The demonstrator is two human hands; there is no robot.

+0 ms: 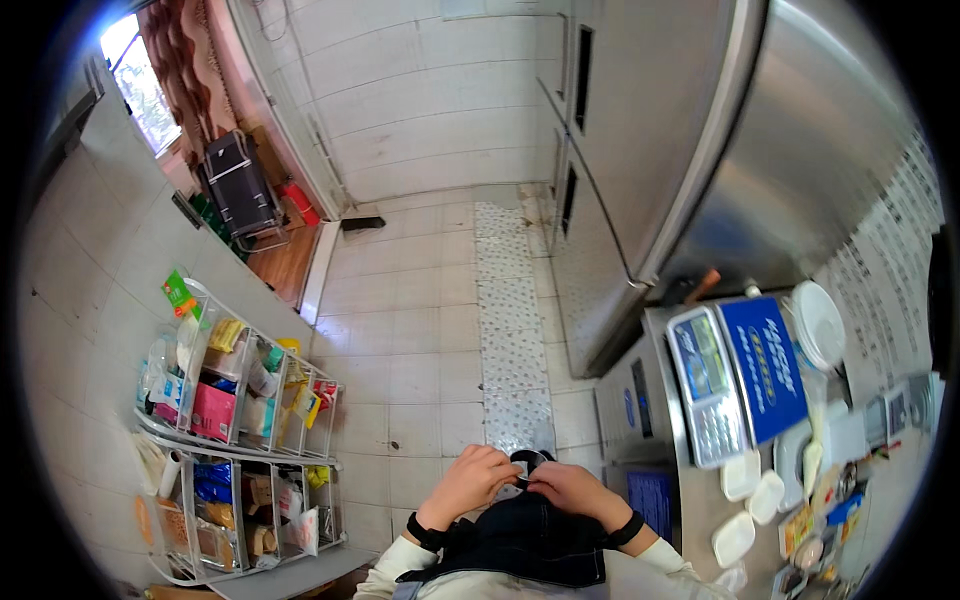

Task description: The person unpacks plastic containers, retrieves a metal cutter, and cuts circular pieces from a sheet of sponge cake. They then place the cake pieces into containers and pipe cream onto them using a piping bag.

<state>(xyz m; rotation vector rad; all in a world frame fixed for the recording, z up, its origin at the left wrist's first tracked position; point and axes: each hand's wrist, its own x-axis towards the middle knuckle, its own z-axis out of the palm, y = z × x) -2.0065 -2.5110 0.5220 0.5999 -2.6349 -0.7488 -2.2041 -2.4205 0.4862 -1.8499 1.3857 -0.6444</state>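
Note:
My left hand [478,480] and my right hand [571,491] come together in front of my body at the lower middle of the view. Between them is a black curved strap or band [530,456], pinched by the fingers of both hands. The fingertips partly cover it, so its exact kind is unclear. Just below, a dark apron [536,529] with pale stitching hangs over my front. Dark bands circle both wrists, over the ends of light sleeves.
At left stands a white wire rack [240,450] filled with packets. To the right, a steel counter [697,517] holds a digital scale [709,390], a blue box [765,367] and white containers [733,538]. A steel refrigerator [637,112] rises beyond. A patterned strip [510,300] crosses the tiled floor.

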